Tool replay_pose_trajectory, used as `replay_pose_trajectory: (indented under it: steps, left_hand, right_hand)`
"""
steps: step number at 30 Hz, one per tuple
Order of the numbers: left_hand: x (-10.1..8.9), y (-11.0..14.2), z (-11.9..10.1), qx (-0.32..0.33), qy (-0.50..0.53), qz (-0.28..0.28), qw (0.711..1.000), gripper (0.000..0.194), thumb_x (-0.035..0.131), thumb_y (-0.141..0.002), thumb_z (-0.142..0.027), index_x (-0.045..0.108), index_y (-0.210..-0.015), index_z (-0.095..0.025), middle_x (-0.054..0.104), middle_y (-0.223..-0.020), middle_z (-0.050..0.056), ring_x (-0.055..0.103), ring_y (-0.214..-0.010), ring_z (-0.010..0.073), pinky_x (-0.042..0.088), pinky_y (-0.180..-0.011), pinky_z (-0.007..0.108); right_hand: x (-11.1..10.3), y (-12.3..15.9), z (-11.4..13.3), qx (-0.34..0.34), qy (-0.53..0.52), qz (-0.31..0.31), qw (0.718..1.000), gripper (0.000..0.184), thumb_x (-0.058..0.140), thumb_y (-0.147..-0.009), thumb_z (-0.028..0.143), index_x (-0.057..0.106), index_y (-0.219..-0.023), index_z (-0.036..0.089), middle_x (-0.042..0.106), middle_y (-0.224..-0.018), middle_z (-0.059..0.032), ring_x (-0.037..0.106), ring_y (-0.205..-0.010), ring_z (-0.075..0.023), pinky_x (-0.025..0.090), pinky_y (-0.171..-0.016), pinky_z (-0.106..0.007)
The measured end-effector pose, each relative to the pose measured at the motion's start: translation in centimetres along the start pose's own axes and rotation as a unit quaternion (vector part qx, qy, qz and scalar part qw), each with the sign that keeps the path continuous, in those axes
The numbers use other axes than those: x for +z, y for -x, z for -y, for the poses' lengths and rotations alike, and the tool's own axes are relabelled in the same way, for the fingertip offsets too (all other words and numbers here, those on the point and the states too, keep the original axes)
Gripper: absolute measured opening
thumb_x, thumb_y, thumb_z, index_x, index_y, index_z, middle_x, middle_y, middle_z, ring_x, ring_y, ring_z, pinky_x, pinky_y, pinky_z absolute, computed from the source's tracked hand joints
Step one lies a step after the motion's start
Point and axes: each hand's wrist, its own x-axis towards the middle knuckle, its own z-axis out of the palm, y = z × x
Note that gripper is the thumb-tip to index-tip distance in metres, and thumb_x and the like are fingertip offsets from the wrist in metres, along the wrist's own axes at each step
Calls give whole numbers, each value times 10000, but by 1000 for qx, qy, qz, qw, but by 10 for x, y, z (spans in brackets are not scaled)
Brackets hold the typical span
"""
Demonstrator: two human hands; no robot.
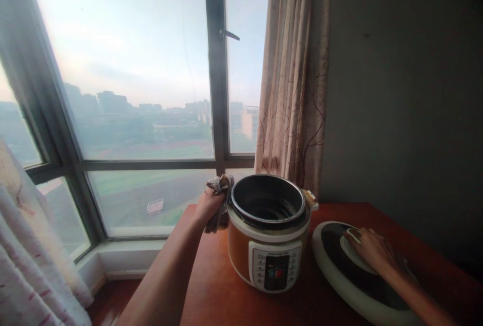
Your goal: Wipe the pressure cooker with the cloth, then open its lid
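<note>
An orange-and-white electric pressure cooker [239, 250] stands uncovered on the table, its control panel [274, 268] facing me. The dark inner pot [266, 192] sits inside it. My left hand [211, 204] is closed on a crumpled patterned cloth [222, 185], at the cooker's left side near the rim. To the right, the cooker's round lid [327, 248], white-rimmed with a dark top, lies on the table. My right hand [373, 250] rests over the lid's handle [352, 238], fingers curled onto it; part of the grip is hidden behind the hand.
The reddish-brown wooden table [206, 293] carries the cooker and lid. Large windows [143, 89] fill the left and centre, with a window handle [230, 35]. A patterned curtain [290, 79] hangs behind the cooker, another curtain [33, 255] at lower left. A grey wall [407, 89] stands right.
</note>
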Motion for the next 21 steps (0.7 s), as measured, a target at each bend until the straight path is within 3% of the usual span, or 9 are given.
replay_pose_trajectory:
  steps: [5, 8, 12, 15, 18, 21]
  left_hand:
    - [-2, 3, -3, 4, 13, 8, 1000, 178, 561, -833, -245, 697, -925, -176, 747, -890, 78, 716, -932, 264, 522, -764, 295]
    - [-3, 4, -4, 1, 15, 8, 1000, 178, 566, -827, -232, 701, -928, -174, 747, -867, 75, 718, -936, 265, 527, -768, 295]
    - [-2, 5, -5, 4, 14, 6, 1000, 184, 540, -842, -223, 697, -923, -170, 748, -884, 79, 719, -940, 260, 530, -772, 294]
    - [-3, 3, -4, 1, 4, 6, 1000, 166, 548, -846, -248, 691, -901, -183, 749, -868, 75, 722, -926, 262, 530, -741, 288]
    - [-6, 1, -3, -5, -12, 7, 1000, 132, 574, -831, -268, 687, -847, -202, 750, -824, 68, 726, -903, 268, 520, -717, 283]
    - [-14, 0, -6, -17, -33, -10, 999, 162, 602, -824, -346, 689, -840, -210, 756, -835, 92, 724, -896, 299, 508, -710, 309]
  right_hand:
    - [11, -1, 6, -19, 10, 22, 1000, 532, 405, -965, 513, 690, -1047, 71, 686, -1114, -244, 684, -1023, -386, 500, -840, -467]
    - [6, 0, 9, -25, 16, 35, 999, 561, 398, -963, 528, 686, -1063, 57, 686, -1121, -246, 684, -1027, -390, 497, -839, -470]
    - [-18, 3, 14, -27, 18, 74, 997, 533, 426, -956, 515, 700, -1108, 84, 689, -1168, -233, 674, -1072, -396, 487, -870, -478]
    - [-40, 2, 17, -16, 32, 109, 993, 457, 455, -944, 507, 755, -1000, 167, 724, -1102, -210, 690, -1041, -406, 488, -840, -488]
    - [-63, -6, 25, -49, 46, 69, 995, 377, 477, -936, 440, 759, -901, 191, 746, -1033, -198, 712, -976, -398, 490, -776, -461]
    - [-92, -14, 44, -95, -19, 13, 995, 353, 449, -947, 415, 733, -873, 219, 768, -953, -134, 729, -908, -341, 485, -730, -393]
